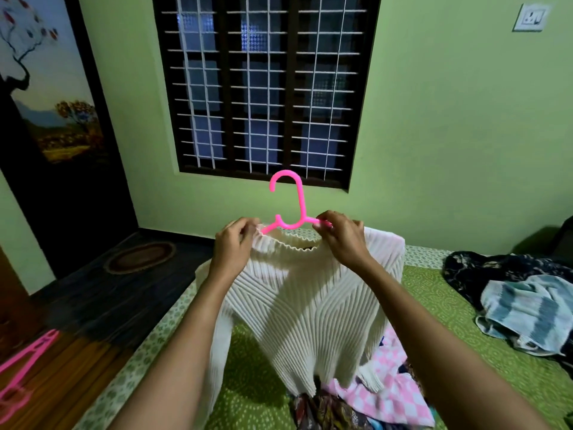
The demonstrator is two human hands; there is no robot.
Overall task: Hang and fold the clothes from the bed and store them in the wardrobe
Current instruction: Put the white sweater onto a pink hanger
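Where the bed (449,305) lies: along the green wall below the window, under a green patterned sheet with a paler border; it carries all the loose clothing.
Window (266,88): dark frame, white grille, dark panes; set in the far wall above the head of the bed.
Painted panel (52,103): tall dark-framed surface at left with a tree and landscape scene; whether it is a door or the wardrobe cannot be told.
Floor (93,299): dark wood-look boards left of the bed.
Ribbed sweater (297,305): cream, held up over the bed at chest height, hem hanging down to the near heap, one sleeve dropping at left.
Far heap (521,305): dark floral and blue-and-white striped garments, crumpled on the bed at right, well apart from the sweater.
Near heap (393,380): pink-and-white checked cloth and darker printed pieces, on the bed under the sweater's hem.
Left hand (235,240): fingers (248,228) pinched together on the sweater's frilled neckline, at the hanger's left arm.
Right hand (341,237): fingers (328,221) curled round the hanger's right arm at the neckline.
Pink hanger (301,203): upright, hook clear above the neckline, both arms entering the sweater's neck opening.
Spare hangers (21,373): pink, blurred, at the lower left over the floor.
Oval mat (139,257): brown, on the floor near the panel.
Switch plate (530,17): white, high on the right of the wall.
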